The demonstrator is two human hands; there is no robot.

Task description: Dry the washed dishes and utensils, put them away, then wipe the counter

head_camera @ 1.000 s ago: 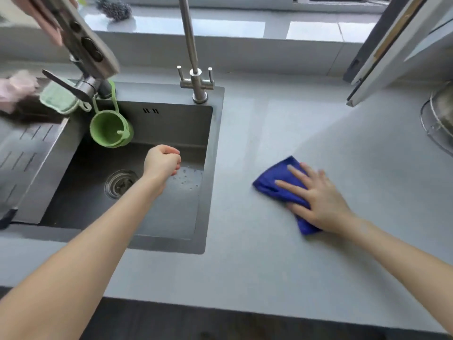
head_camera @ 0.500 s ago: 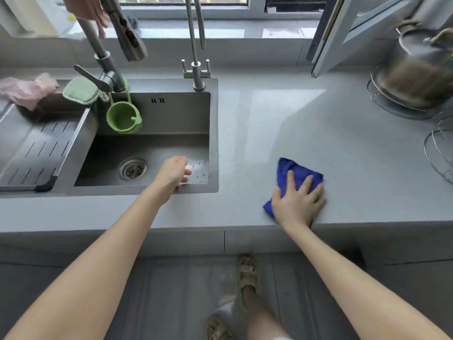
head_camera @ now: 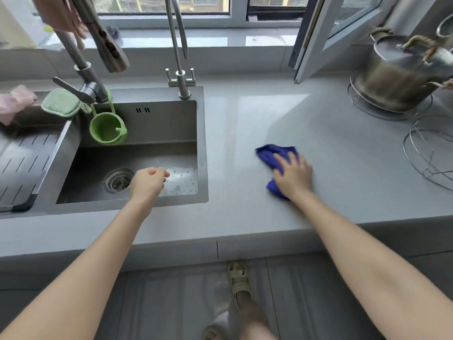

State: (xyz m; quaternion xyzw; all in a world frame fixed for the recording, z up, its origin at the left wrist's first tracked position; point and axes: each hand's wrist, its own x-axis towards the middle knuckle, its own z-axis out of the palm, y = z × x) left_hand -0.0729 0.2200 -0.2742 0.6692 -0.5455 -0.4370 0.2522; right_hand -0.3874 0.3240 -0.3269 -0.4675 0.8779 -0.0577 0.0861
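A crumpled blue cloth (head_camera: 270,155) lies on the grey counter (head_camera: 245,123), right of the sink. My right hand (head_camera: 293,176) presses flat on the cloth with straight fingers and covers its near half. My left hand (head_camera: 148,181) hovers over the front of the steel sink (head_camera: 157,119), fingers loosely curled, holding nothing. No dishes or utensils lie on the counter around the cloth.
A green cup-shaped holder (head_camera: 107,130) hangs from the pull-out tap (head_camera: 90,87); a second thin tap (head_camera: 180,79) stands behind the sink. A green sponge (head_camera: 61,103) and a pink cloth (head_camera: 14,101) sit left. A steel pot (head_camera: 402,72) and wire racks (head_camera: 431,153) stand right.
My right hand has slid the blue cloth back from the counter's front edge and to the right. My left hand stays over the sink. The view has pulled back.
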